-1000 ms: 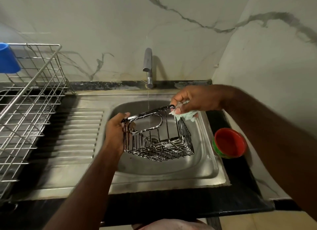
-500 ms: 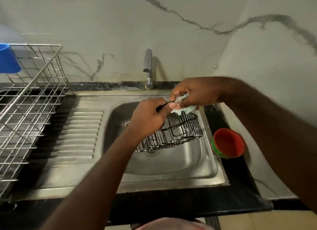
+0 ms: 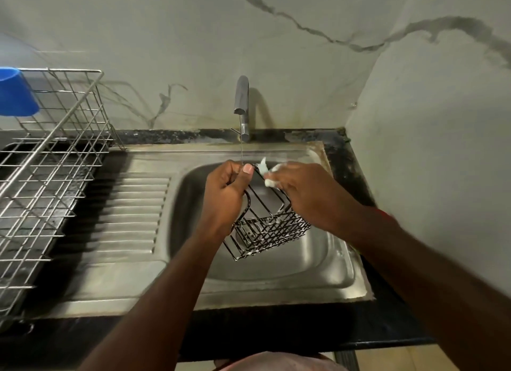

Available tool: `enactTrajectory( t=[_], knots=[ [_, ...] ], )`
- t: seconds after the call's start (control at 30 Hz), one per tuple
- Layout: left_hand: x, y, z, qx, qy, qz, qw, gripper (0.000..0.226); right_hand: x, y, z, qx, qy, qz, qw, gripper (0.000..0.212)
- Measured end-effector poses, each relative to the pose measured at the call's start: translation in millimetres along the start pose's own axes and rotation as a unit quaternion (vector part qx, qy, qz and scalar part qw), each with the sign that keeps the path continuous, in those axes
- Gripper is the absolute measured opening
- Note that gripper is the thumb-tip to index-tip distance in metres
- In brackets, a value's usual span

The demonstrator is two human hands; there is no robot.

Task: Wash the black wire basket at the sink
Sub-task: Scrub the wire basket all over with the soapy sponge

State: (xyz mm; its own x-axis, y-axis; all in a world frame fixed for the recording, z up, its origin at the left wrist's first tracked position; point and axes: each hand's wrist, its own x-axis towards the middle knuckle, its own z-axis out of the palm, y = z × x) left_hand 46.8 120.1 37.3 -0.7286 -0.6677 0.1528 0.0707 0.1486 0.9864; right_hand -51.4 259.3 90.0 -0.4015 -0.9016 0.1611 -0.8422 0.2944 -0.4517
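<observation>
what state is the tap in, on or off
On: a thin stream of water runs from the tap down to the left hand above the sink.

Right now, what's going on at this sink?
A person is washing a black wire basket over the steel sink. The left hand grips the basket by its top rim and holds it tilted above the basin. The right hand holds a pale soapy cloth against the same rim. A thin stream of water runs from the tap, and suds dot the wires. A dish rack stands on the left.
</observation>
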Motion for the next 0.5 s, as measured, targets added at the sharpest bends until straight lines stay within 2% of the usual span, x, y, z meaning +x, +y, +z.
enactTrajectory(
  t=[0.1, 0.23, 0.27, 0.4, 0.5],
  knots=[
    [-1, -4, -6, -0.006, 0.006, -0.017, 1.0, 0.036, -13, 2, -8, -0.031, -0.08, -0.01, 0.996, 0.044],
    [-3, -7, -11, 0.001, -0.002, -0.01, 1.0, 0.035, -21, 2, -44, 0.076, -0.186, 0.06, 0.978, 0.028],
    [-4, -7, -12, -0.001, -0.006, -0.01, 1.0, 0.034, -16, 0, -50, 0.09, -0.169, 0.063, 0.979, 0.025],
    [-3, -3, -9, -0.019, -0.019, -0.008, 1.0, 0.03, 18, -10, -39, 0.047, -0.007, 0.032, 0.998, 0.024],
    [-1, 5, -3, -0.039, -0.008, -0.024, 0.999, 0.026, 23, -20, -11, -0.001, -0.016, 0.002, 1.0, 0.034]
  ],
)
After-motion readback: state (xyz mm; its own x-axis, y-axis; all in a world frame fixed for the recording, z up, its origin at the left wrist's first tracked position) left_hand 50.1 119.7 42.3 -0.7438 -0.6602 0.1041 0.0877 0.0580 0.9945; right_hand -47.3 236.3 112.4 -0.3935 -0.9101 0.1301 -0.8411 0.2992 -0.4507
